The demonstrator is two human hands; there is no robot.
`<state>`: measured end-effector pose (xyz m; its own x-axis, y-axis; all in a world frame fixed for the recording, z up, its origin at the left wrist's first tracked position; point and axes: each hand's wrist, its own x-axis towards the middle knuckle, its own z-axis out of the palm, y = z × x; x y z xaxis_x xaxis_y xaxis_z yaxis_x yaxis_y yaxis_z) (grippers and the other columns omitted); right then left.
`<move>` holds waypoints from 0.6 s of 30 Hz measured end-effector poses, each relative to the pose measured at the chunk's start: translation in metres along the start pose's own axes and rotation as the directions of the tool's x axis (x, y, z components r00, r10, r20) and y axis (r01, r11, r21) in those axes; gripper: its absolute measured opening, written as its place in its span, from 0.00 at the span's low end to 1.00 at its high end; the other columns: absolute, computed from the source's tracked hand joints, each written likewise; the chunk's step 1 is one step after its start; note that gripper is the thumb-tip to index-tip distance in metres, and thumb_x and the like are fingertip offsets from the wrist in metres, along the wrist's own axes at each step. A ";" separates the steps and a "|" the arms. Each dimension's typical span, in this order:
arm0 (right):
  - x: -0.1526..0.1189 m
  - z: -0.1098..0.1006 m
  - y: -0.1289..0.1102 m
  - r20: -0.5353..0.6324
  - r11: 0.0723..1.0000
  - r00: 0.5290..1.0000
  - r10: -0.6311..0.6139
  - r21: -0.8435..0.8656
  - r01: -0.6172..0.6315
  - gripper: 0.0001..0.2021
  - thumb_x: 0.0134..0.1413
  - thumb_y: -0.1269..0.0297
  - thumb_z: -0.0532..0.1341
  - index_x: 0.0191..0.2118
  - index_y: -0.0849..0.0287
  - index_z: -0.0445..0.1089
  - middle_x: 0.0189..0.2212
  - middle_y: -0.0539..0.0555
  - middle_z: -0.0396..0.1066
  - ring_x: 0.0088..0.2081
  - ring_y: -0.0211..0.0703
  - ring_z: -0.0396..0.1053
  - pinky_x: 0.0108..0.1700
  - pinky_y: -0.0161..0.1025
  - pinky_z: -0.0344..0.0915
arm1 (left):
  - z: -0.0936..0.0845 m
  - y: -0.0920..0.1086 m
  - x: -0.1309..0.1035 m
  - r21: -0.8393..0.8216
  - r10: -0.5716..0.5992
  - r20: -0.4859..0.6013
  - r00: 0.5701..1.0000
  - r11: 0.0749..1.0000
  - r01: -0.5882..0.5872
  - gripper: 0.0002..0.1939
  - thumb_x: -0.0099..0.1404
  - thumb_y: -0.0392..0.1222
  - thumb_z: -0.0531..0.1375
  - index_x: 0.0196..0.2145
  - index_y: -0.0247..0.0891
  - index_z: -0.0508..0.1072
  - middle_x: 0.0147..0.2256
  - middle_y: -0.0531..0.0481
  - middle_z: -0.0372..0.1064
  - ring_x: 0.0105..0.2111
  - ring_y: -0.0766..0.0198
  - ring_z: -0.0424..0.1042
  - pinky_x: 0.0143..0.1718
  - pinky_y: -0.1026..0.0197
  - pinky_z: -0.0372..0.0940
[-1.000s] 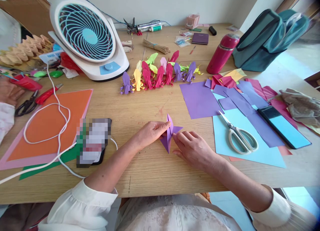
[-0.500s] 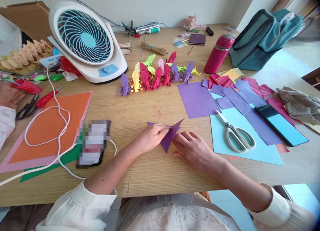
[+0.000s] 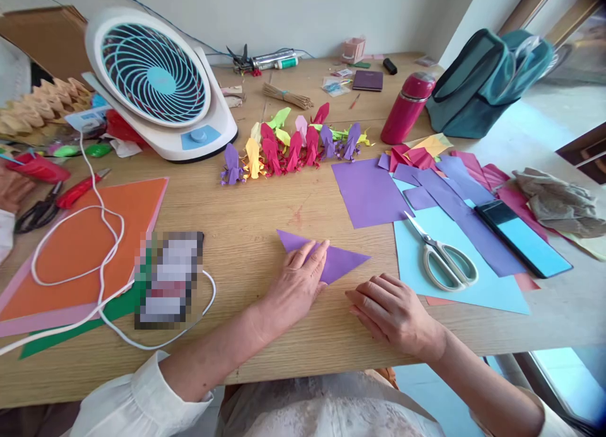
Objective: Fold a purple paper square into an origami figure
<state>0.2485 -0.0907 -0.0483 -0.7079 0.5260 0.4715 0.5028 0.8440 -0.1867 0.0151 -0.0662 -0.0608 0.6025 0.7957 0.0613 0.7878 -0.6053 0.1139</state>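
A wooden table (image 3: 227, 216) stands before a pale wall (image 3: 322, 14). The left hand (image 3: 300, 276) lies palm down, fingers straight and close together. The right hand (image 3: 392, 314) rests near it, fingers curled together; whether they grip anything I cannot tell. Clear plastic (image 3: 521, 52) sits in a teal bag (image 3: 461, 112); the red bottle (image 3: 402, 115) is capped. Under the left fingers, a purple paper triangle (image 3: 343, 262) lies lengthwise left to right, right end slightly nearer the person.

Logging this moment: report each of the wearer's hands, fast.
Left hand: open, fingers laid on the purple triangle.
Right hand: loosely curled, apart from the triangle; palm hidden, so whether it holds anything cannot be told.
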 end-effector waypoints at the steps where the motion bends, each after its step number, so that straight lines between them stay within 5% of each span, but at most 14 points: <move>1: 0.001 -0.001 0.000 -0.007 1.000 1.000 0.021 -0.010 -0.021 0.07 0.64 0.74 0.57 0.44 0.65 0.71 0.32 0.57 0.73 0.30 0.43 0.65 0.33 0.42 0.61 | 0.000 0.001 0.000 0.023 0.018 0.008 1.000 1.000 -0.018 0.27 0.73 0.42 0.55 0.65 0.26 0.61 0.68 0.35 0.54 0.66 0.45 0.56 0.64 0.45 0.58; 6: 0.013 0.007 0.003 0.088 0.981 0.979 0.184 -0.079 -0.177 0.18 0.68 0.67 0.54 0.60 0.65 0.66 0.53 0.66 0.72 0.48 0.53 0.70 0.47 0.51 0.68 | -0.003 0.003 -0.002 0.072 -0.026 0.075 0.997 0.997 0.021 0.33 0.73 0.53 0.55 0.68 0.30 0.57 0.70 0.35 0.49 0.69 0.48 0.53 0.65 0.47 0.57; 10: 0.020 0.022 0.009 0.203 0.974 0.956 0.214 -0.117 -0.193 0.25 0.70 0.61 0.52 0.67 0.69 0.57 0.66 0.68 0.60 0.65 0.58 0.58 0.63 0.57 0.61 | -0.004 0.010 -0.004 0.087 -0.088 0.106 0.990 0.993 0.079 0.38 0.71 0.59 0.55 0.69 0.33 0.55 0.71 0.38 0.43 0.70 0.48 0.49 0.66 0.44 0.55; 18: 0.036 0.033 0.037 0.349 0.985 0.922 0.169 -0.102 -0.142 0.31 0.71 0.53 0.49 0.72 0.64 0.48 0.71 0.61 0.49 0.72 0.57 0.46 0.69 0.60 0.49 | -0.008 0.011 0.002 0.086 -0.236 0.152 0.960 0.971 0.224 0.46 0.67 0.64 0.56 0.69 0.27 0.53 0.71 0.33 0.43 0.69 0.41 0.50 0.64 0.38 0.55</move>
<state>0.2256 -0.0366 -0.0663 -0.7406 0.6641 0.1022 0.6461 0.7456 -0.1629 0.0239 -0.0708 -0.0513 0.4123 0.9032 -0.1191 0.9110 -0.4107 0.0386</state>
